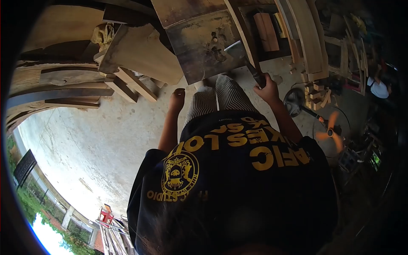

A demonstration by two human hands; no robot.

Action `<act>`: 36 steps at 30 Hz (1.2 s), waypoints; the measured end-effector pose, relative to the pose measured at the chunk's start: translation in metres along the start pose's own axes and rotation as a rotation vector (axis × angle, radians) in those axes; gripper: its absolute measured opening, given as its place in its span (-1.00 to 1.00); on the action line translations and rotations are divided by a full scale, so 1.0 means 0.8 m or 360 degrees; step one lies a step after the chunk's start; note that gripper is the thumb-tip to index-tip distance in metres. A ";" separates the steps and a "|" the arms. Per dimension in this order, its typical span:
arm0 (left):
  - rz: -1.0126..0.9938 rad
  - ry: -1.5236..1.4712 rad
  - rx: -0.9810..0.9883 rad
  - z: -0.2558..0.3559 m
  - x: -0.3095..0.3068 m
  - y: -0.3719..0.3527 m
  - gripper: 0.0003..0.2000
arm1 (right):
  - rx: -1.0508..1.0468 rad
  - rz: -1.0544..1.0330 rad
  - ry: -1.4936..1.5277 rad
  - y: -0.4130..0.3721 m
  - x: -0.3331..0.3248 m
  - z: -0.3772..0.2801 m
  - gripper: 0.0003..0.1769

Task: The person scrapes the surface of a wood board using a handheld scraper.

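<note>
My right hand (267, 90) is closed around a dark, long-handled tool (256, 74), which points up toward the edge of the workbench; its exact kind is not clear. At the left, my left hand (177, 98) hangs beside my leg with the fingers curled in. Whether anything small is inside that fist is hidden. Just ahead of my legs stands the stained wooden workbench top (191, 53). A thin white stick-like piece (232, 46) lies on it, near a dark patch with a small round thing (215, 40).
A wide board (142, 53) and short beams (135, 84) lie left of the bench. Long planks (306, 36) run along the right, above stacked small blocks (315, 94). An orange-bladed fan (331, 132) stands at my right. Another person (377, 88) is at the far right.
</note>
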State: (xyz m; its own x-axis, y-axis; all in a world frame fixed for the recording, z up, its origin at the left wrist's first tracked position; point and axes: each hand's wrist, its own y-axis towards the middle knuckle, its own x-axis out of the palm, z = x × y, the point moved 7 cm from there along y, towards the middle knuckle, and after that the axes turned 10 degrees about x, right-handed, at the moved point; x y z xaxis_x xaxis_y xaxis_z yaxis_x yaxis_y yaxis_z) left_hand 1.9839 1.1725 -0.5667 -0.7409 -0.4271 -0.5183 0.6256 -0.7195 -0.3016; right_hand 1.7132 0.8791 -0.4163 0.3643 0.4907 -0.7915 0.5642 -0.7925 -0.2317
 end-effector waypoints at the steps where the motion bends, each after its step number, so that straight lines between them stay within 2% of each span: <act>1: -0.0047 0.0013 -0.0063 -0.004 0.006 -0.007 -0.72 | -0.0009 0.0000 -0.0001 -0.001 -0.003 -0.003 -0.50; 7: -0.0131 0.0045 -0.0164 -0.009 0.017 -0.031 -0.72 | 0.0062 0.0014 0.0518 -0.003 -0.009 0.001 -0.56; 9: -0.0149 0.0070 -0.0159 -0.002 0.017 -0.030 -0.73 | 0.0343 -0.0227 0.0804 -0.002 -0.001 0.015 -0.60; 10: -0.0147 0.0076 -0.0158 0.001 0.015 -0.027 -0.73 | 0.0342 -0.0227 0.0810 0.000 0.000 0.018 -0.60; 12: -0.0163 0.0075 -0.0141 0.010 0.016 -0.018 -0.71 | 0.0561 -0.0400 0.1252 0.003 0.016 0.033 -0.58; 15: -0.0103 0.0053 0.0009 0.032 0.017 0.001 -0.75 | 0.0735 -0.0345 0.1340 0.007 0.026 0.050 -0.55; 16: -0.0109 0.0054 0.0016 0.051 0.015 0.006 -0.75 | 0.0737 -0.0336 0.1343 0.010 0.030 0.056 -0.55; 18: 0.0106 0.0356 0.0078 0.088 0.000 0.018 -0.79 | 0.0729 -0.0308 0.1258 0.018 0.041 0.068 -0.54; 20: 0.0147 0.0475 0.0018 0.093 0.016 0.029 -0.76 | 0.0744 -0.0277 0.1153 0.026 0.051 0.075 -0.55; 22: 0.0818 0.0627 0.0280 0.125 0.010 0.016 -0.57 | 0.0721 -0.0261 0.1197 0.032 0.059 0.081 -0.55; 23: 0.0784 0.0585 0.0318 0.128 0.018 0.018 -0.37 | 0.0723 -0.0233 0.1159 0.033 0.064 0.087 -0.55; 24: 0.0787 0.0580 0.0325 0.145 0.022 0.023 -0.37 | 0.0718 -0.0225 0.1159 0.033 0.059 0.083 -0.55; 26: 0.0758 0.0661 0.0517 0.200 0.030 0.032 -0.31 | 0.0422 -0.0013 0.0362 0.024 0.030 0.057 -0.54; 28: 0.0463 0.0521 0.0704 0.221 0.061 0.057 -0.28 | 0.0458 -0.0044 0.0370 0.008 0.020 0.050 -0.54; 31: 0.0314 0.0531 0.0796 0.260 0.103 0.105 -0.27 | 0.0360 -0.0032 0.0181 -0.015 0.003 0.029 -0.56; 33: 0.0179 0.0658 0.1034 0.287 0.128 0.141 -0.27 | 0.0610 -0.0315 0.0282 -0.030 0.010 0.032 -0.55; 36: 0.0161 0.0899 0.0924 0.290 0.140 0.192 -0.29 | 0.0696 -0.0298 0.0377 -0.042 0.012 0.038 -0.58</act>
State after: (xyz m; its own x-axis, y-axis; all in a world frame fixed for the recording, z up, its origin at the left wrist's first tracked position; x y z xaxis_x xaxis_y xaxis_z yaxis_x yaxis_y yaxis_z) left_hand 1.9400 0.8872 -0.4855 -0.3556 -0.2761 -0.8929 0.3420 -0.9275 0.1506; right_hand 1.6755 0.8997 -0.4332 0.4729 0.6664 -0.5764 0.2922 -0.7358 -0.6109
